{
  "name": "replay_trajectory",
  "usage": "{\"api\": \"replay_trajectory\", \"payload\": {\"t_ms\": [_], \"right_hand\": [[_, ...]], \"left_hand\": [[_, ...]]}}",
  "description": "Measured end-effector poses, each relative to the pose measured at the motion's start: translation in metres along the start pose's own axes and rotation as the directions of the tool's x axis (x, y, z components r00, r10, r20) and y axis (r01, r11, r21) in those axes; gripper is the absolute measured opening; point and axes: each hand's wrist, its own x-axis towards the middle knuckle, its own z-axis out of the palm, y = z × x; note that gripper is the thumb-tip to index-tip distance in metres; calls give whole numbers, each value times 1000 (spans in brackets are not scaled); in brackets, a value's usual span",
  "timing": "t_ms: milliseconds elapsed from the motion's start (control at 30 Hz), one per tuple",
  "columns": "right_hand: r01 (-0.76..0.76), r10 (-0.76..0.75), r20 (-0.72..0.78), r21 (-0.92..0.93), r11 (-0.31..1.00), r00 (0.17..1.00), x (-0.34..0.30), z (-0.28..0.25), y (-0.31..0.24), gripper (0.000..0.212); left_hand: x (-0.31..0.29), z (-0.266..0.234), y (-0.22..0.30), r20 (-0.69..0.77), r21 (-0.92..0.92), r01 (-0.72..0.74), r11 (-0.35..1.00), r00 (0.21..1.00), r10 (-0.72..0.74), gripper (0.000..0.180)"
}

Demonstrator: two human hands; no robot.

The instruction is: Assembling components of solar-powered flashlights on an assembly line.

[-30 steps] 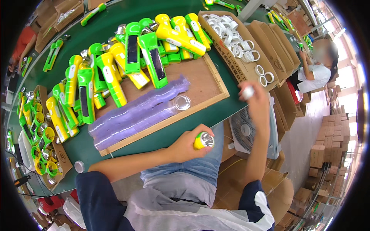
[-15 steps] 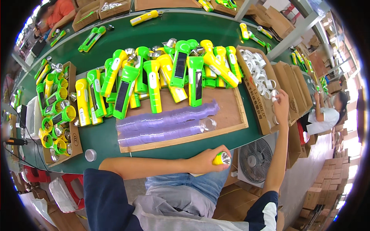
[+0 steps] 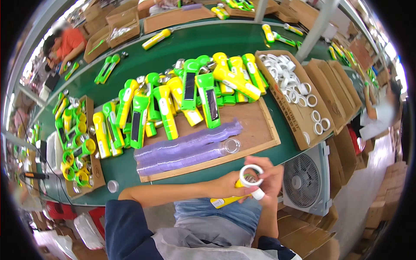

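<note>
Over my lap, my left hand (image 3: 229, 184) is closed around a yellow flashlight (image 3: 224, 202), its head pointing right. My right hand (image 3: 271, 175) pinches a white plastic ring (image 3: 242, 175) in front of the flashlight's head; whether the two touch I cannot tell. A white cover (image 3: 258, 194) shows at the tip of a right-hand digit. Ahead on the green table lies a wooden board (image 3: 255, 121) with two rows of clear round lenses (image 3: 186, 147) and a pile of yellow and green flashlights (image 3: 166, 110).
At the right stands a carton (image 3: 286, 110) of white rings, with a fan (image 3: 303, 180) below the table edge. A carton (image 3: 97, 173) of flashlight parts stands left, near a small stack of clear discs (image 3: 113, 186). Other people sit across the table and at far right.
My right hand has come back from the carton with a white ring, bringing it to the flashlight in my left hand. The view has shifted slightly.
</note>
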Motion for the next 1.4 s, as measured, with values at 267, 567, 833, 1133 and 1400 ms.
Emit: {"api": "replay_trajectory", "payload": {"t_ms": [267, 567, 833, 1133, 1400], "right_hand": [[78, -51, 95, -304, 950, 994, -12, -9, -4, 32], [94, -81, 49, -433, 897, 996, -25, -4, -7, 55], [-31, -102, -243, -492, 870, 965, -30, -8, -18, 44], [37, -35, -262, 3, 999, 965, -38, -36, -23, 32], [-292, 291, -66, -16, 956, 955, -39, -59, -41, 50]], "left_hand": [[0, -5, -14, 68, -259, -35, 965, 996, 55, 39], [-4, -12, -30, 42, -289, 170, 942, 985, -165, 97], [6, 2, -5, 8, -308, 202, 929, 978, -210, 82], [6, 19, 9, 460, -652, 574, 495, 819, -343, 44], [23, 67, 49, -215, 578, 454, 678, 886, -411, 44]]}}
